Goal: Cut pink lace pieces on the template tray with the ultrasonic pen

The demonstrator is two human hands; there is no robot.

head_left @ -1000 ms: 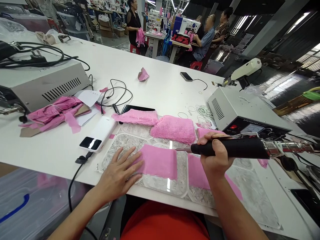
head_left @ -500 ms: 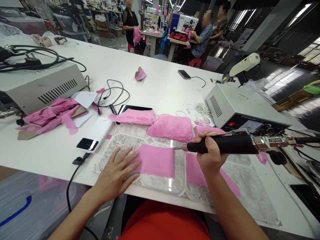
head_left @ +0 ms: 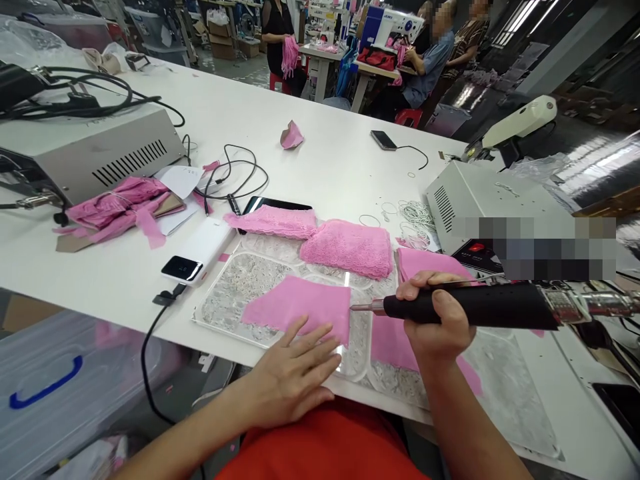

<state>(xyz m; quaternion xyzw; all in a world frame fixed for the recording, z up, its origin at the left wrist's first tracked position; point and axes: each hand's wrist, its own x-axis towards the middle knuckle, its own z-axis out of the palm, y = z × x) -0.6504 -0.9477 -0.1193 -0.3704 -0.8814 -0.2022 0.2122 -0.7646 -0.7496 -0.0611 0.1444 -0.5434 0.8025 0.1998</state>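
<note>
A pink fabric piece (head_left: 295,303) lies flat on a clear plastic sheet (head_left: 220,283) with a patterned grey surface beneath. My left hand (head_left: 297,373) rests with its fingers spread over the lower edge of that piece. In my right hand (head_left: 440,320) is a black-handled tool with a metal tip (head_left: 475,307), held level. Its tip points left at the fabric's right edge; whether it touches cannot be made out. Another pink piece (head_left: 393,343) lies partly hidden under my right hand and forearm. Behind them sit two pink fabric stacks (head_left: 347,247).
Grey metal boxes stand at left (head_left: 125,153) and right (head_left: 480,200). A white power bank (head_left: 200,250) with a cable lies left of the sheet. Pink scraps (head_left: 120,210), a phone (head_left: 383,139) and loose elastic bands (head_left: 415,213) are on the table. Several people work behind.
My left hand has slid right and nearer to me, from the fabric's left side to its lower edge. The tool tip is slightly lower along the right edge. The camera view has shifted.
</note>
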